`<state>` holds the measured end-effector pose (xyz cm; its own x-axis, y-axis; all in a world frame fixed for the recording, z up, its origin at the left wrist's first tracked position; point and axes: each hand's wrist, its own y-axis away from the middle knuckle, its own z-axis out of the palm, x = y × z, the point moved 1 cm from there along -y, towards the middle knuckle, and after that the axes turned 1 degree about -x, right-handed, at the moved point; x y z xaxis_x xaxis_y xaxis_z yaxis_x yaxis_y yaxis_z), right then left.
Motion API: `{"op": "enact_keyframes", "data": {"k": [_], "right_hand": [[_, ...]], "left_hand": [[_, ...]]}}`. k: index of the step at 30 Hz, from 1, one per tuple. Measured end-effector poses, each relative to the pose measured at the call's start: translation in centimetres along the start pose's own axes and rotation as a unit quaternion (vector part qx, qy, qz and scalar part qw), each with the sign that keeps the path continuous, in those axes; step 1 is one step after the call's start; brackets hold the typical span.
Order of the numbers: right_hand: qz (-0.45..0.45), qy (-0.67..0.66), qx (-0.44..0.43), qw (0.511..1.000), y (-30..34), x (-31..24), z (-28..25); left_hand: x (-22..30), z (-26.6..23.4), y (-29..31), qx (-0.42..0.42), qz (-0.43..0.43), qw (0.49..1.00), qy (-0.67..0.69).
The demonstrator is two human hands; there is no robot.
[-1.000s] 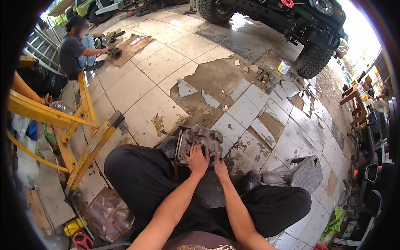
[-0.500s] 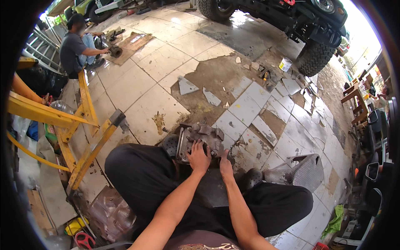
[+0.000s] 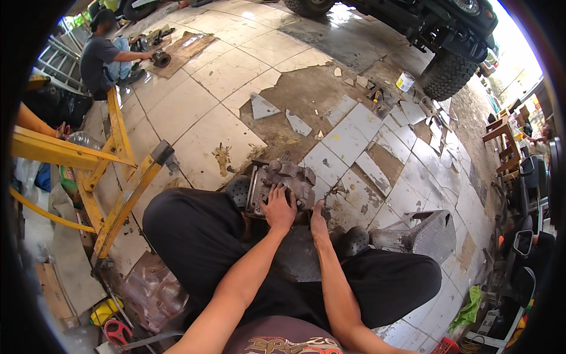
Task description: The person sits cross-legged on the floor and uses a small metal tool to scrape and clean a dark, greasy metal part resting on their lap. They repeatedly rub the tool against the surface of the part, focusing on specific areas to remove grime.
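the metal casting (image 3: 289, 170) sits low between the shoes (image 3: 237, 190), in front of the person. left hand (image 3: 279, 212): grip apart, fingers spread upon the upper face. right hand (image 3: 318, 224): shifted slightly outward at the right side; grip state cannot be told. steadying probably now falls mainly to the left.

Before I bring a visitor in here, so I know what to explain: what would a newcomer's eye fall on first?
Probably the dark vehicle at the upper right, with its chunky tyre, and the yellow metal frame at the left. Next, likely, the broken floor tiles around a bare brown patch beyond the hands. Near the centre, the left hand lies on a grimy metal part, the right hand at its right edge.
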<state>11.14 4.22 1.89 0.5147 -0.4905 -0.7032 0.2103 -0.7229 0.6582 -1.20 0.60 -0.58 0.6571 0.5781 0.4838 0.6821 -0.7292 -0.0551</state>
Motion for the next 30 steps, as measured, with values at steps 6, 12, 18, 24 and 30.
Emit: {"op": "enact_keyframes", "data": {"k": [6,12,18,24,30], "right_hand": [[0.022,-0.033,0.004,0.999,-1.4,0.6,0.2],[0.013,0.01,-0.003,1.0,-1.0,0.0,-0.5],[-0.024,0.015,-0.02,0.999,-0.1,-0.5,-0.3],[0.01,0.022,-0.007,1.0,-2.1,1.0,0.4],[-0.002,0.04,0.015,0.999,-1.6,0.6,-0.4]], "left_hand": [[0.4,0.0,0.0,0.004,0.007,1.0,0.015],[0.6,-0.3,0.0,0.001,0.008,1.0,0.011],[0.0,-0.5,-0.1,-0.002,-0.002,1.0,0.014],[0.3,-0.3,-0.1,0.002,0.009,1.0,0.021],[0.7,-0.1,-0.1,0.013,0.013,1.0,0.014]]}}
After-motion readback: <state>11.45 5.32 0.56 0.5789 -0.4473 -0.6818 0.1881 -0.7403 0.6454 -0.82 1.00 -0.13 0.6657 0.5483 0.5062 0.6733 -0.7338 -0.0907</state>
